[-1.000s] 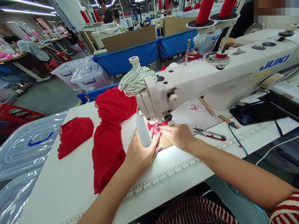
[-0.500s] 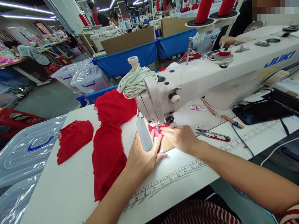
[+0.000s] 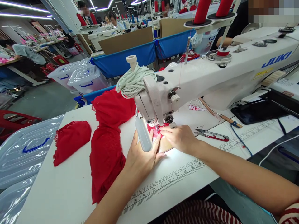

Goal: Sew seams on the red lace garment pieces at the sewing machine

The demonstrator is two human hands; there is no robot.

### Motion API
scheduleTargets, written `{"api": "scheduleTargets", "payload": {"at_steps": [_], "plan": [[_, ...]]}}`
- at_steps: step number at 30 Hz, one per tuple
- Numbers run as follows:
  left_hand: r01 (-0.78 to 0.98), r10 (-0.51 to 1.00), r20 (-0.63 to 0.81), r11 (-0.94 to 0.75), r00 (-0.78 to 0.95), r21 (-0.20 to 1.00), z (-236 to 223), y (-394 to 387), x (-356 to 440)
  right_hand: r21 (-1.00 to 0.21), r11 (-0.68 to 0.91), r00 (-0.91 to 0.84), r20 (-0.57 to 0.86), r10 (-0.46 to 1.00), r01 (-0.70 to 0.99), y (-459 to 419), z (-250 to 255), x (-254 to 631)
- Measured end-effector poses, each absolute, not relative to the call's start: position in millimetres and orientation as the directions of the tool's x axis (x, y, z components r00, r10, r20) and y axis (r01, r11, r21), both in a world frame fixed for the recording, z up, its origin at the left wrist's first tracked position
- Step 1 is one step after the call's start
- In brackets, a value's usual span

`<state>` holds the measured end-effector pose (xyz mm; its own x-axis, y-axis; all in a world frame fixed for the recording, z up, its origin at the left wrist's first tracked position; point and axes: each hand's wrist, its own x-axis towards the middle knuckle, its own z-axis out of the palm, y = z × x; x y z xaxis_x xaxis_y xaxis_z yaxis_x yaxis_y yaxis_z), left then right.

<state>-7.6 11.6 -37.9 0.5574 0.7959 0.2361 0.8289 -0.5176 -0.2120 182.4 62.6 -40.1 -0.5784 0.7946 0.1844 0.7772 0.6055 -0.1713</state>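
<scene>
Under the needle of a white sewing machine (image 3: 205,77), a small piece of red fabric (image 3: 158,135) lies at the presser foot (image 3: 157,128). My left hand (image 3: 141,158) rests flat at the near left of the foot, fingers spread, fingertips on the fabric's edge, thumb sticking out to the right. A slim white lamp (image 3: 143,137) hides part of its fingers. My right hand (image 3: 181,138) has its fingertips pressed together on the fabric, just right of the foot. A larger red lace-edged cloth (image 3: 106,149) spreads left of the machine, with a separate red piece (image 3: 73,140) beyond it.
Thread snips (image 3: 211,135), a wooden-handled tool (image 3: 230,120) and a dark phone-like slab (image 3: 257,112) lie right of my right hand. A ruler strip (image 3: 163,184) runs along the table's front. Clear plastic bins (image 3: 28,161) stand at the left edge. Other people sit farther back.
Both hands stay at the presser foot. My left thumb has swung out to the right, away from the fingers. The whole view has shifted slightly.
</scene>
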Motion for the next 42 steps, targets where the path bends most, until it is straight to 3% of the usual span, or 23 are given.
{"api": "scheduleTargets", "payload": {"at_steps": [15, 20, 22, 29, 35, 42], "plan": [[0.831, 0.790, 0.258, -0.527, 0.556, -0.178, -37, 15, -11, -0.342, 0.560, -0.506, 0.238, 0.829, 0.755, 64, -44, 185], [0.830, 0.787, 0.261, -0.534, 0.558, -0.163, -36, 15, -11, -0.639, 0.376, -0.331, 0.195, 0.923, 0.671, 72, -33, 186], [0.829, 0.785, 0.265, -0.538, 0.559, -0.154, -38, 16, -12, -0.702, 0.360, -0.319, 0.195, 0.927, 0.615, 75, -29, 187], [0.820, 0.779, 0.256, -0.534, 0.572, -0.206, -38, 15, -12, -0.691, 0.351, -0.250, 0.248, 0.936, 0.631, 79, -30, 187], [0.818, 0.778, 0.254, -0.542, 0.575, -0.194, -38, 16, -12, -0.763, 0.339, -0.229, 0.252, 0.940, 0.550, 79, -34, 186], [0.806, 0.755, 0.284, -0.565, 0.592, -0.176, -38, 18, -12, -0.845, 0.265, -0.307, 0.128, 0.943, 0.464, 82, -24, 190]]}}
